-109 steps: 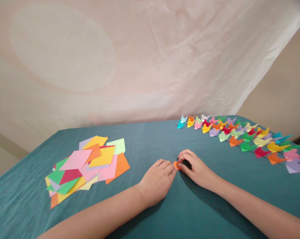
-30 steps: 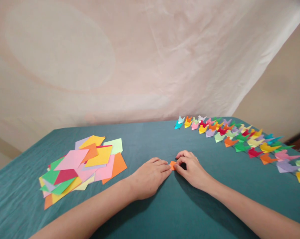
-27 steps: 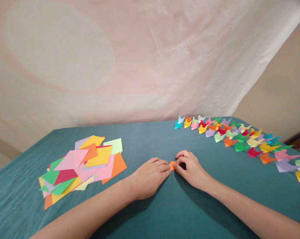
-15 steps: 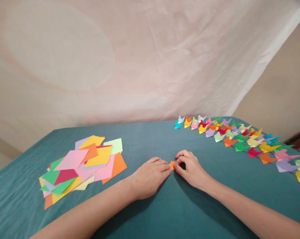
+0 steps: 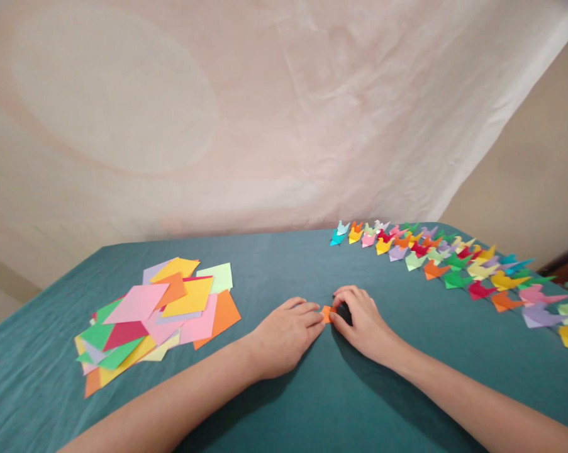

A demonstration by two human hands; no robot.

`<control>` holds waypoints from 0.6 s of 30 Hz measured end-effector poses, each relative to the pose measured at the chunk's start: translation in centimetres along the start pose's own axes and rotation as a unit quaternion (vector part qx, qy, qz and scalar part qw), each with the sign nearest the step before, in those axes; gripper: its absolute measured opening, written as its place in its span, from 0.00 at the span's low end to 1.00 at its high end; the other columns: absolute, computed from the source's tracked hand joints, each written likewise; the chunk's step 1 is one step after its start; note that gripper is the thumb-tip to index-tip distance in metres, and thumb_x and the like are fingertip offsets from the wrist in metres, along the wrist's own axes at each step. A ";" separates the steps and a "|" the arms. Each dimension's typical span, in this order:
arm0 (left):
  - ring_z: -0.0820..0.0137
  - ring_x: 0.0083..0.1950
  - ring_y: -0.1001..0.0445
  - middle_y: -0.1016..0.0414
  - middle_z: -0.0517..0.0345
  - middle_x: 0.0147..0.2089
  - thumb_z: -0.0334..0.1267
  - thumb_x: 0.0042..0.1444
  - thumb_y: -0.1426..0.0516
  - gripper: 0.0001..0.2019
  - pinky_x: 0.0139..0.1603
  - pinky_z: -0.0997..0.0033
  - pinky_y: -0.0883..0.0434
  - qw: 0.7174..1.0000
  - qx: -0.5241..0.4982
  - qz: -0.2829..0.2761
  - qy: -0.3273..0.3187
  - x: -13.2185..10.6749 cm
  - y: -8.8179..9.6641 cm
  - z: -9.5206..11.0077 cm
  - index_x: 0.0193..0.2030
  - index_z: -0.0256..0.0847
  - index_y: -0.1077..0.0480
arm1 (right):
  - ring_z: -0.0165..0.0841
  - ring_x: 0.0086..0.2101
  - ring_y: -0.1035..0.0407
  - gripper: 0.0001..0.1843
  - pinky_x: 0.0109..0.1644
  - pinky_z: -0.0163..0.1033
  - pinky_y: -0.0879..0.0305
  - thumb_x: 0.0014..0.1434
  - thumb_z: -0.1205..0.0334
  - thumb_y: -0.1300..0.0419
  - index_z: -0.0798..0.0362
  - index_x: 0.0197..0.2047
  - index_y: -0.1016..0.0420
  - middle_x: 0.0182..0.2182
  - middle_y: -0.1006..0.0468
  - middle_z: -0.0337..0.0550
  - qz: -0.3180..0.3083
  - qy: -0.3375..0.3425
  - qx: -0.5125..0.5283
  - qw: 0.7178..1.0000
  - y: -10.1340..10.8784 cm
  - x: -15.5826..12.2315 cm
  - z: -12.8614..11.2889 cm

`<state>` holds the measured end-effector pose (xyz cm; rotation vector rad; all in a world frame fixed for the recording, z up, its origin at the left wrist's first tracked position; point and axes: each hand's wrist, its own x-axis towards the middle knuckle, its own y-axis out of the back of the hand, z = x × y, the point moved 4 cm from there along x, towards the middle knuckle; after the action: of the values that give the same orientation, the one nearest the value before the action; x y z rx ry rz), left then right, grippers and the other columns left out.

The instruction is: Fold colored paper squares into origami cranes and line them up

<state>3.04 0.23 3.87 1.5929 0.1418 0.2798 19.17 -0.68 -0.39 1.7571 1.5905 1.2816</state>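
Note:
A small folded piece of orange paper (image 5: 328,314) lies on the dark green cloth between my two hands. The fingertips of my left hand (image 5: 290,330) press down on its left edge, the fingers close together and the thumb hidden beneath. From the other side, my right hand (image 5: 361,321) has its thumb and forefinger curved together at the paper's right edge. Part of the paper is covered by the fingers, so its full folded shape cannot be made out.
Left of my hands, square sheets of coloured paper (image 5: 137,305) lie in a loose, overlapping pile. Folded paper birds (image 5: 437,270) in many colours stand in rows along the table's right side. A pale cloth (image 5: 265,113) hangs behind the green-covered table (image 5: 284,264).
My right thumb and fingers have shifted very slightly at the orange paper's edge. My left hand keeps its place on the paper.

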 end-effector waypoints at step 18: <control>0.63 0.60 0.41 0.29 0.51 0.51 0.31 0.59 0.51 0.16 0.60 0.60 0.44 1.000 -0.007 -0.012 -0.003 -0.1 0.1 -0.3 0.54 0.38 0.35 | 0.43 0.52 0.42 0.21 0.53 0.50 0.43 0.49 0.55 0.40 0.53 0.45 0.35 0.51 0.35 0.52 -0.009 -0.044 -0.031 0.999 -0.4 0.5 1.5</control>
<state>2.90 0.49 3.97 1.5765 0.1535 0.2571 20.18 0.26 -1.27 1.7334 1.4995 1.2135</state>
